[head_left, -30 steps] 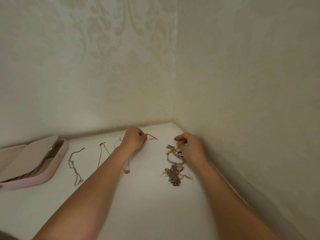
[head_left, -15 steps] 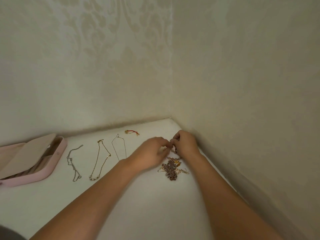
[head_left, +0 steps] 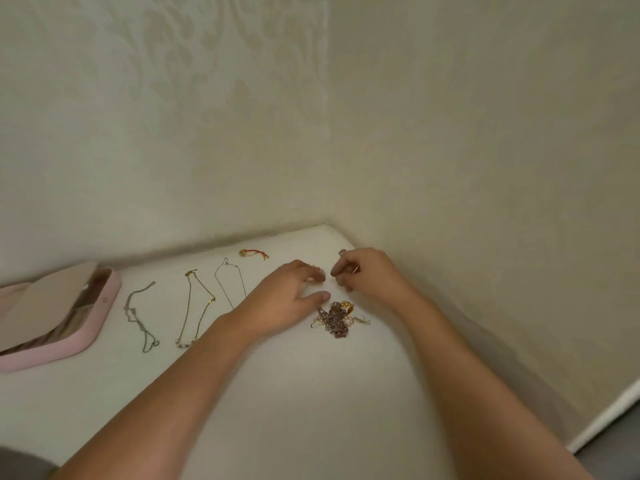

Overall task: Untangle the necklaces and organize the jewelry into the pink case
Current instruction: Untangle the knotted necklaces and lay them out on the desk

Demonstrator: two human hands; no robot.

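Just parted: left hand [head_left: 291, 296] relaxed, empty; right hand [head_left: 369, 271] pinches a small piece [head_left: 355, 270], seemingly freed from the near tangle [head_left: 334, 318]

On the white bench [head_left: 277, 393] the open pink oblong jewellery case [head_left: 100, 317] sits far left. To its right lie, in a row, the silver chain necklace [head_left: 138, 317], the gold chain necklace [head_left: 194, 310] and the thin wire necklace [head_left: 227, 282], with the small red-and-gold bracelet [head_left: 253, 253] behind. The tangled jewellery heap [head_left: 334, 318] lies further right, with the left hand [head_left: 287, 296] and right hand [head_left: 370, 271] just behind it.
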